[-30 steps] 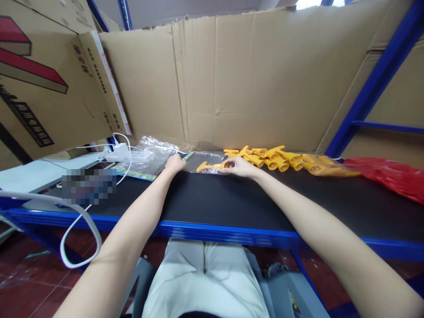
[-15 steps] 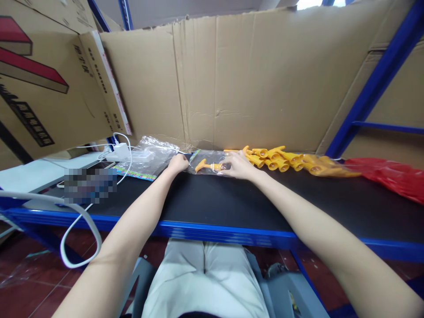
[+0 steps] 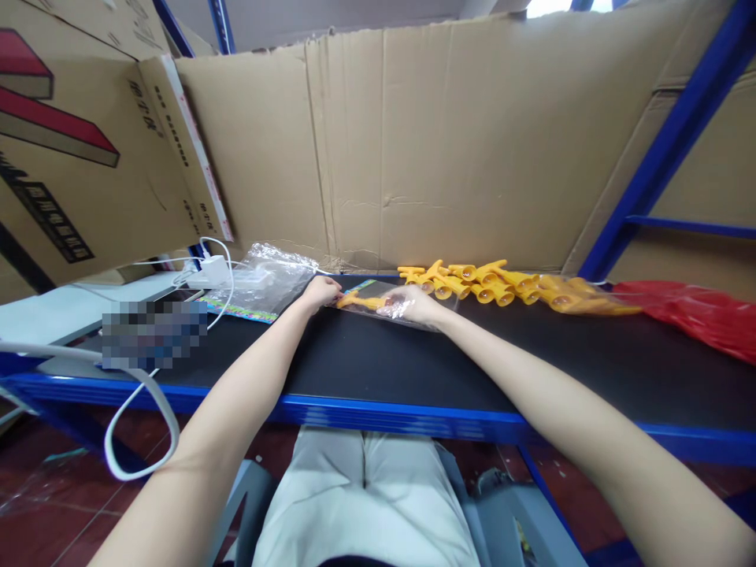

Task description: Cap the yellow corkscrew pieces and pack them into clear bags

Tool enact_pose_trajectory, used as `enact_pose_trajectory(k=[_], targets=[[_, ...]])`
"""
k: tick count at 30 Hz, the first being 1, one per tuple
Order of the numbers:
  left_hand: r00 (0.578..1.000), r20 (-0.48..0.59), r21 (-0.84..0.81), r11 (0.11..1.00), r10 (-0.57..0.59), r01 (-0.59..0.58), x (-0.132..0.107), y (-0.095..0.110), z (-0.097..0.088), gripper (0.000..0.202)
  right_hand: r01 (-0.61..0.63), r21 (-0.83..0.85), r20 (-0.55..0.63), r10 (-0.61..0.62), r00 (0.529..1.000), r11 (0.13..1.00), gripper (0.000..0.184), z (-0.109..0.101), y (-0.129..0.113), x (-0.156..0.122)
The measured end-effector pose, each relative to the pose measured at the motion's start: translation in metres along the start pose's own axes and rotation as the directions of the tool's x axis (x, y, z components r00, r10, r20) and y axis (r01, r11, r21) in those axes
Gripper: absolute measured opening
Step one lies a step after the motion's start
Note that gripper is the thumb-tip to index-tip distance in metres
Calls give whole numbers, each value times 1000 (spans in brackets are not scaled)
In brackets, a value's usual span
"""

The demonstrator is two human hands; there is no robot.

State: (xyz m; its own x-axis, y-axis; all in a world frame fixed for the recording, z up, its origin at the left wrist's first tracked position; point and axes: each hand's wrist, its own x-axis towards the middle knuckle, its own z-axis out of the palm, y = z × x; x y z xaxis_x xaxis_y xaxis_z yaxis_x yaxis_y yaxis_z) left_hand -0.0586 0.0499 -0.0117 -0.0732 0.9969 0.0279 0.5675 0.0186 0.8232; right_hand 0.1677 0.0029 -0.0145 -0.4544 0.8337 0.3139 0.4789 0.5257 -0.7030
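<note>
A yellow T-shaped plastic piece [image 3: 367,302] lies between my hands, with a clear plastic bag [image 3: 434,317] around or under it; I cannot tell which. My left hand [image 3: 323,291] is closed, its fingertips pinching the bag's left edge close to the piece's crossbar end. Curled over the piece's other end, my right hand [image 3: 412,303] grips it together with crinkled film. Right behind that hand is a pile of similar yellow pieces [image 3: 485,283] with round hollow ends, some of them under clear film.
Flat clear bags [image 3: 260,276] with a colourful strip lie left of my hands, near a white charger and cable [image 3: 216,272]. A red plastic bag [image 3: 691,311] sits far right. Cardboard [image 3: 413,150] walls the back, and a blue rail [image 3: 402,413] edges the black tabletop [image 3: 366,358].
My right hand has moved left and slightly toward me, bringing the bag along. The yellow piece has shifted left, closer to my left hand, which has hardly moved.
</note>
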Motion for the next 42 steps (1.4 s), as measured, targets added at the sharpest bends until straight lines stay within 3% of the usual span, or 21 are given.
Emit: enact_pose_trajectory(k=[4, 8, 12, 15, 17, 19, 21, 23, 26, 28, 31, 34, 38, 42], targets=[[1000, -19, 51, 999, 19, -18, -4, 2, 0, 23, -44, 66, -7, 45, 999, 997, 34, 4, 2, 2], [985, -56, 294, 945, 164, -141, -6, 1, -3, 22, -68, 106, 28, 66, 997, 992, 38, 4, -2, 1], [956, -12, 507, 825, 295, -248, -12, 5, -3, 31, -111, 104, 61, 105, 993, 988, 42, 2, -6, 0], [934, 61, 558, 764, 353, -325, -17, 11, 0, 29, -103, 85, 95, 95, 991, 991, 41, -2, -8, -1], [923, 128, 570, 735, 362, -367, -18, 13, 2, 27, -90, 30, 87, 87, 992, 996, 34, -7, -9, -1], [939, 138, 597, 730, 315, -333, -18, 13, 2, 28, -84, -27, 55, 85, 995, 996, 25, -15, -10, -1], [967, 83, 640, 731, 242, -238, -18, 12, 0, 28, -90, -35, -16, 89, 996, 995, 21, -25, -9, 1], [981, 7, 680, 719, 192, -145, -19, 11, -4, 27, -93, -17, -175, 89, 981, 995, 24, -36, -4, 2], [982, -102, 716, 697, 160, -39, -20, 9, -8, 27, -105, -135, -465, 30, 885, 985, 27, -52, 7, 3], [978, -145, 724, 690, 150, 1, -20, 9, -9, 29, -160, -319, -536, -39, 844, 934, 29, -58, 17, 2], [977, -163, 723, 690, 136, 25, -20, 9, -8, 32, -227, -593, -436, -71, 897, 773, 33, -58, 30, -3], [982, -152, 717, 696, 111, 32, -20, 10, -6, 35, -155, -752, -251, -60, 966, 641, 38, -51, 38, -6], [984, -147, 704, 709, 99, 34, -21, 10, -6, 41, -103, -776, -129, 3, 992, 622, 41, -44, 38, -4], [985, -133, 687, 727, 110, 11, -17, 7, -6, 40, -146, -764, -163, 31, 986, 628, 33, -42, 33, -2]])
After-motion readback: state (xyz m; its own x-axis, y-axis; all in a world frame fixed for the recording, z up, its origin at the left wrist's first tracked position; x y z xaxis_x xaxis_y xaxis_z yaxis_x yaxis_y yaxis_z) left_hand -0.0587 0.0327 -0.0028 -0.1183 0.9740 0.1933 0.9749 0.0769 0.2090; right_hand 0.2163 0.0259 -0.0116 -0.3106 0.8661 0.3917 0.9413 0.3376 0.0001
